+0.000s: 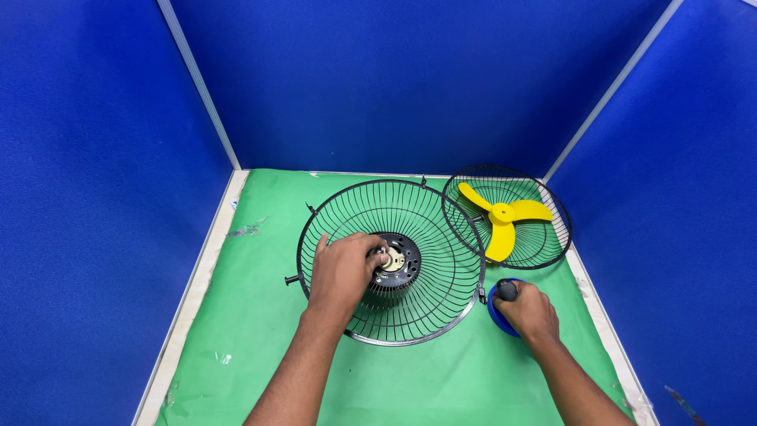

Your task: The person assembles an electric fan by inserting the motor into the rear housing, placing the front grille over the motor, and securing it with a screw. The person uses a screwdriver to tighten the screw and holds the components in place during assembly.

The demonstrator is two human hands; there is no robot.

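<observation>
Blue partition walls [394, 79] enclose three sides of a green worktop [260, 315]. Largest on it is one black wire guard [426, 237], bowl-like and open upward, lying mid-worktop with a black motor hub [402, 264] at its centre. It is probably light and stiff but springy in the thin wires, so the outer rim or the hub looks the firmest place to take hold. A second, smaller-looking guard [544, 237] lies just beyond to the right, touching or overlapping the first, and holds one yellow three-blade propeller [503, 217], likely light, rigid plastic.

The left hand [341, 272] reaches inside the big guard, its fingers [378, 259] curled onto the hub's pale centre. The right hand [530, 312] rests beside that guard's rim, closed round a small black knob [507, 290] over one blue round part [495, 312].

Count: two guards, one propeller, one hub, one blue part.
</observation>
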